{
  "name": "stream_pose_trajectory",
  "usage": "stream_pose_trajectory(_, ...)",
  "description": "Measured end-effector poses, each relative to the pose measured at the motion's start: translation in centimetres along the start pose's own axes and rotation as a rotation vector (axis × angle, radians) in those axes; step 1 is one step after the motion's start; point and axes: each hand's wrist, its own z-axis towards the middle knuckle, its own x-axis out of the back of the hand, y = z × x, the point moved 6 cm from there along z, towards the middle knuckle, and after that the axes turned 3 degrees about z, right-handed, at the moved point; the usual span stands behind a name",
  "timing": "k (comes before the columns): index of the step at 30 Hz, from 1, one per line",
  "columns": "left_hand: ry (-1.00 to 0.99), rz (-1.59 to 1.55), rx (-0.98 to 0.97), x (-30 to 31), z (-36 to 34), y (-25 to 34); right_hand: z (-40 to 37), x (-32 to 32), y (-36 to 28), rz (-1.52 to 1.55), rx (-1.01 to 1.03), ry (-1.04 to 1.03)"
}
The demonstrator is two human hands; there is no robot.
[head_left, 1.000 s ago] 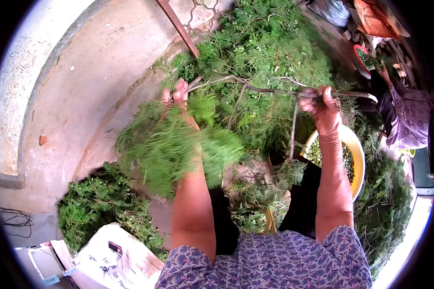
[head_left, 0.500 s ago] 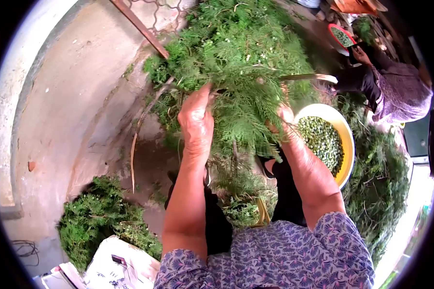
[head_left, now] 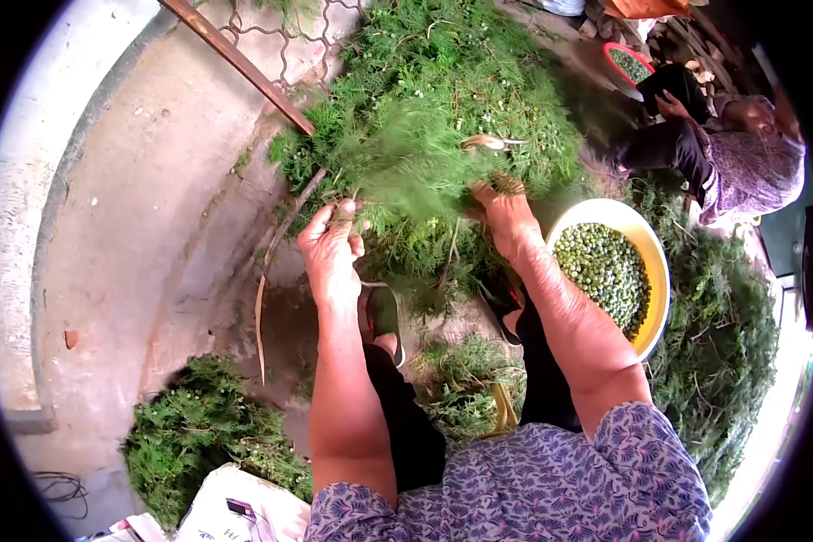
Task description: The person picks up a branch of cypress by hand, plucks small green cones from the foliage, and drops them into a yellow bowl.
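My left hand (head_left: 332,253) pinches the stem end of a feathery green branch (head_left: 415,167), which is blurred by motion and spreads between my hands. On the other side, my right hand (head_left: 508,217) has its fingers curled at the edge of the foliage; what they hold is hidden. Behind lies a large heap of green branches (head_left: 479,77). A yellow basin (head_left: 657,262) full of small round green berries (head_left: 602,275) stands beside my right forearm.
Another person (head_left: 754,167) sits at the upper right near a red-rimmed bowl (head_left: 628,65). More greenery lies at the right (head_left: 714,361) and lower left (head_left: 199,429). A wooden bar (head_left: 244,72) slants at the upper left. A white sack (head_left: 239,510) is at the bottom.
My left hand has moved left and slightly down, my right hand inward to the left. The branch has swung up and left, uncovering my foot. The other person's head has come into view.
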Motion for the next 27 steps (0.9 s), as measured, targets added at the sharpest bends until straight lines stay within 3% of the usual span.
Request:
stream_pose_trajectory(2,0.054,-0.131,0.106,0.3,0.0,-0.7,-0.9,0.3,-2.3,0.41,-0.729,0.194)
stream_pose_trajectory(3,0.056,-0.131,0.099,0.7,0.2,-0.9,-0.3,0.5,-3.8,0.285,-0.611,0.167)
stream_pose_trajectory(5,-0.116,-0.491,0.22,0.5,0.2,-1.7,0.6,-0.5,-3.8,0.377,-0.202,0.054)
stream_pose_trajectory(7,0.008,-0.426,0.218,0.6,0.3,-1.9,0.3,-0.4,-4.6,0.223,-0.083,-0.029)
stream_pose_trajectory(8,0.076,-0.36,0.181,0.8,0.2,-1.3,0.4,0.4,-9.8,-0.104,0.141,-0.048)
stream_pose_trajectory(11,0.105,-0.242,0.11,1.3,0.0,-0.5,-0.6,-1.0,-9.5,-0.236,0.216,0.065)
stream_pose_trajectory(12,0.099,-0.255,0.106,1.3,0.1,-0.9,-1.0,-1.4,-9.7,-0.229,0.208,0.064)
stream_pose_trajectory(13,0.091,-0.269,0.104,1.1,0.1,-1.1,-1.2,-1.6,-10.7,-0.413,0.339,0.023)
stream_pose_trajectory(16,0.073,-0.198,0.089,0.3,-0.4,-0.5,-2.3,-2.7,-12.6,-0.398,0.449,-0.011)
stream_pose_trajectory(20,-0.044,-0.234,0.103,-0.3,-0.5,-0.8,-3.8,-4.8,-14.3,-0.373,0.557,-0.238)
stream_pose_trajectory(25,-0.176,-0.319,0.121,-1.4,-0.9,-0.6,-5.4,-7.4,-14.0,-0.262,0.706,-0.312)
stream_pose_trajectory(27,-0.095,-0.31,0.163,-1.3,-0.8,-0.7,-6.2,-8.4,-13.5,-0.316,0.681,-0.429)
